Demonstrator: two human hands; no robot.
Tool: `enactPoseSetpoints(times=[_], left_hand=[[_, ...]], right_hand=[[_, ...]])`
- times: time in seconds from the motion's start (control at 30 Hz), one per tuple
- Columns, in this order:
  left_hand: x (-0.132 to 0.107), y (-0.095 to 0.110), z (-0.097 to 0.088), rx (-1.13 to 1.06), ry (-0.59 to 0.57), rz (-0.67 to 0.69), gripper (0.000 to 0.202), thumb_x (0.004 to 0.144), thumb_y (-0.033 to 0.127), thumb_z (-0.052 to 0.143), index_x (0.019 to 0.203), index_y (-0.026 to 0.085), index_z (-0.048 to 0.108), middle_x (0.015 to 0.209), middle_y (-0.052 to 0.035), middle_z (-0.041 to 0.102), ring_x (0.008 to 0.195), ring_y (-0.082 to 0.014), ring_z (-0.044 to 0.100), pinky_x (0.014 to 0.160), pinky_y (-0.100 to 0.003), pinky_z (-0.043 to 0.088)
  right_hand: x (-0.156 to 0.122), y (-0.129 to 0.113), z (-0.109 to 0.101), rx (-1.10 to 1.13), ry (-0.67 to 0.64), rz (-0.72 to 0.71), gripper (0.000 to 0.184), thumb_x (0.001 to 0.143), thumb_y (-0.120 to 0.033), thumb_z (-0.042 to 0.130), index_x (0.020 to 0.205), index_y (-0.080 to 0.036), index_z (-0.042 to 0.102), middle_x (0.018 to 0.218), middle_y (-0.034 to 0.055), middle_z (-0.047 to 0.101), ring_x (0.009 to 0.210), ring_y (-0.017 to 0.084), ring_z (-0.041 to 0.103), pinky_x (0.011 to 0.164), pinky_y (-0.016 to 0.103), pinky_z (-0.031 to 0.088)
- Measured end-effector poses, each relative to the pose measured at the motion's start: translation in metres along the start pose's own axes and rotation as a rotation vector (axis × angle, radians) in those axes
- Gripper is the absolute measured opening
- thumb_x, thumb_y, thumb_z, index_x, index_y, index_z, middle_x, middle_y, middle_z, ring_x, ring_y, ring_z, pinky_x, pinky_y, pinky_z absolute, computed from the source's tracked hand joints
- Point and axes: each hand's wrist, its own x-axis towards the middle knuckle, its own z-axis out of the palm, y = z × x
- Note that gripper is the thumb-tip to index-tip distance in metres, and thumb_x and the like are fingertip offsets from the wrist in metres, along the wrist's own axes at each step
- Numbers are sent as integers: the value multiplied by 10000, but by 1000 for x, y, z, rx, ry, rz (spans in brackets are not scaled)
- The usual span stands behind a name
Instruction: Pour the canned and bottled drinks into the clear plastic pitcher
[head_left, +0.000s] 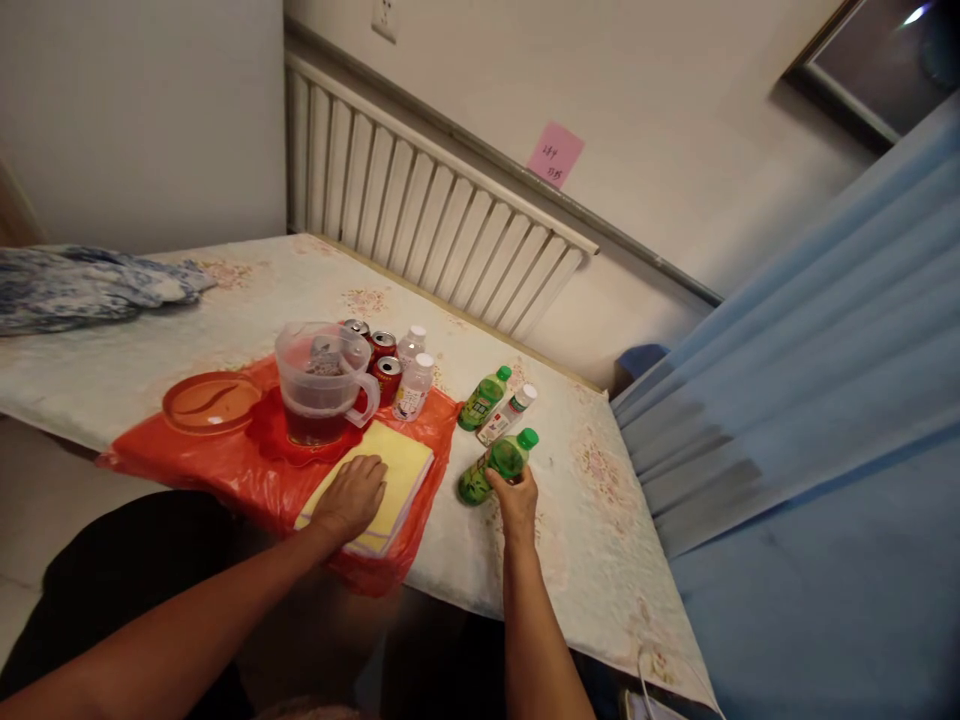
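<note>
My right hand [516,492] is wrapped round a green-capped drink bottle [474,484], which stands on the flowered tablecloth right of the red plastic sheet. My left hand [358,494] lies flat, fingers stretched out, on a folded yellow cloth [403,462]. Just behind the held bottle are a white-capped bottle [504,420] and another green bottle [481,402]. A clear plastic pitcher [311,385] with dark liquid in its bottom sits on a red scalloped tray [281,445], left of the yellow cloth.
Red drink cans [387,380] and two clear white-capped bottles [413,388] stand behind the pitcher. An orange round lid [213,402] lies on the red plastic sheet [172,450]. Blue-white fabric [90,290] is at the far left. A radiator [427,200] and blue curtain [795,400] border the table.
</note>
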Motion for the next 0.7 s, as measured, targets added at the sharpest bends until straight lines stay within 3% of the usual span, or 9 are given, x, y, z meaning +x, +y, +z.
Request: enactPoseSetpoints(times=[0.4, 0.57, 0.7], left_hand=[[0, 1, 0, 54, 27, 5, 236, 935, 159, 489, 1088, 146, 668, 1186, -152, 666, 1125, -301, 576, 982, -448, 453], [0, 1, -1, 46, 41, 9, 229, 931, 157, 493, 1077, 164, 668, 1173, -141, 672, 1112, -288, 587, 975, -432, 454], [0, 0, 1, 45, 53, 14, 241, 921, 154, 495, 1087, 160, 669, 1178, -147, 672, 1119, -295, 591, 978, -436, 456]], right_hand=[[42, 6, 49, 17, -25, -54, 471, 570, -347, 815, 991, -173, 697, 931, 68, 771, 792, 233, 683, 745, 336, 549], [44, 17, 53, 43, -50, -29, 509, 593, -346, 795, 1055, -163, 685, 967, 82, 773, 827, 247, 708, 774, 362, 570], [43, 29, 46, 120, -102, -35, 641, 589, -330, 796, 1190, -161, 647, 1116, 108, 754, 979, 263, 719, 848, 374, 579]])
